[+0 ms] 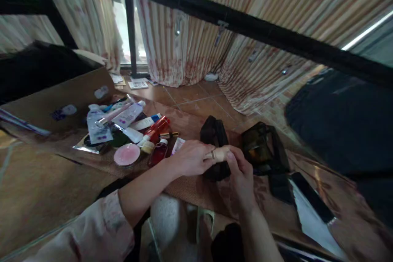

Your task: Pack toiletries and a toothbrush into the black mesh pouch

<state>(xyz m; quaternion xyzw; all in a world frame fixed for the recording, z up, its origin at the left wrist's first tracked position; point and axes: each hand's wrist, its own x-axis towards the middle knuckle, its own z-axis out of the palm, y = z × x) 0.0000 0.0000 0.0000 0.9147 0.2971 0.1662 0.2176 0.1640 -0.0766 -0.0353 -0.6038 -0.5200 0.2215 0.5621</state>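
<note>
your left hand (192,159) and right hand (241,174) are both gripping a small beige tube (218,154) with a gold band, left fingers wrapping one end, right thumb and fingers pinching the other. the tube is sitting right between your fingertips, over a black pouch (214,133) lying just beneath and behind them

i'm judging the tube is slick and short: a sharp tug apart could be sending it, or a cap, skidding off. just left of your fingers a red bottle (158,153) and a pink compact (127,154) are lying near your left wrist, so a swinging forearm could be knocking them. right of your fingers a second dark pouch (260,145) is crowding in, with a black phone (311,196) farther out

the brown mat (184,190) is ending close under your wrists, so anything dropped toward you could be going over the edge. only a narrow bare strip is lying open there
</note>
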